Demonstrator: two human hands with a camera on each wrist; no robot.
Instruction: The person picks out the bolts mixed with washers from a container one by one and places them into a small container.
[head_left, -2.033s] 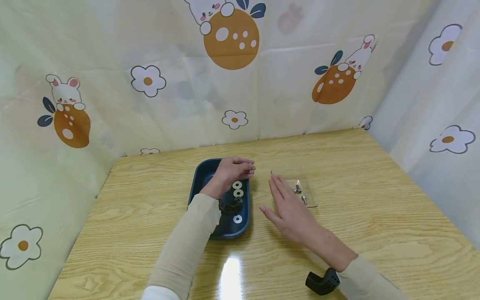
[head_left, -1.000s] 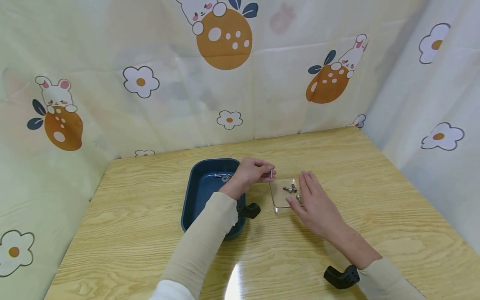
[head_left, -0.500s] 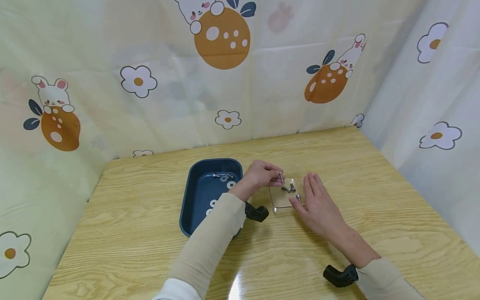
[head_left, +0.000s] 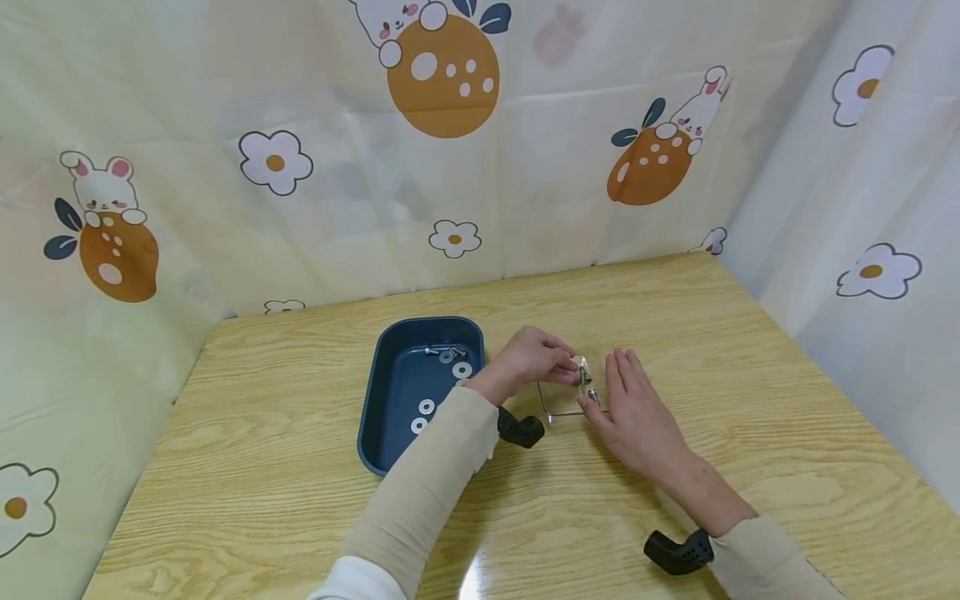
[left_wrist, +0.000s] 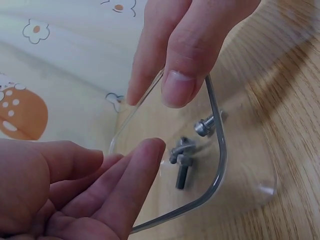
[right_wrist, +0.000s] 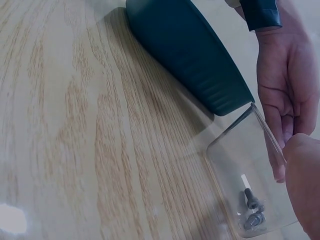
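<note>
My left hand (head_left: 528,358) hangs over a clear plastic box (head_left: 555,404). In the left wrist view its thumb and fingers (left_wrist: 142,170) are spread apart with nothing between them. Several metal screws (left_wrist: 183,172) lie inside the box; one among them is blurred. My right hand (head_left: 637,417) lies along the box's right side with straight fingers. Its thumb is at the near corner, and the left wrist view shows its digits on both sides of the box's rim (left_wrist: 218,130). That right side of the box is hidden by the hand in the head view.
A dark blue tray (head_left: 397,446) stands left of the box, holding several flat washers (head_left: 427,407) and some screws (head_left: 432,351) at its far end. My left forearm covers its near right corner. A patterned curtain (head_left: 352,208) closes off the wooden table's (head_left: 285,417) far edge.
The left hand has travelled rightward from over the tray to above the box, and the screw it pinched is out of its fingers. The right hand has shifted from the box's left to its right side.
</note>
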